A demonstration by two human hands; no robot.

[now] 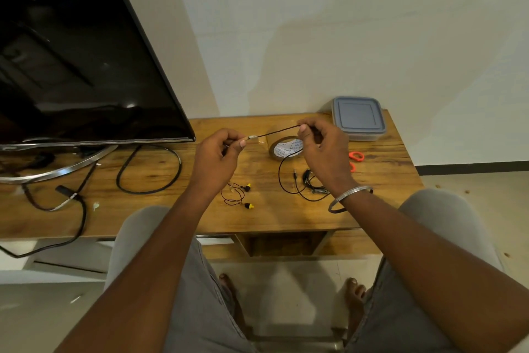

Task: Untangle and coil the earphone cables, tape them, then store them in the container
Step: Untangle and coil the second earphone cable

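Left hand [219,152] and right hand [320,143] each pinch the black cable [279,130], grip clamped, stretching it taut above the surface [200,209], probably for straightening before coiling.

We see our own body from above: both forearms are bare, with no sleeves reaching into view. Our left hand [216,156] carries no ring, watch or band that we can make out. Just behind our right hand [325,152], a thin silver-coloured metal bangle [350,199] circles the wrist loosely, its round hoop hanging clear on the outer side. Below the arms, we wear grey shorts [137,241] of plain cloth, with a seam running down the left leg. Our feet [355,292] are bare, toes showing between the knees.
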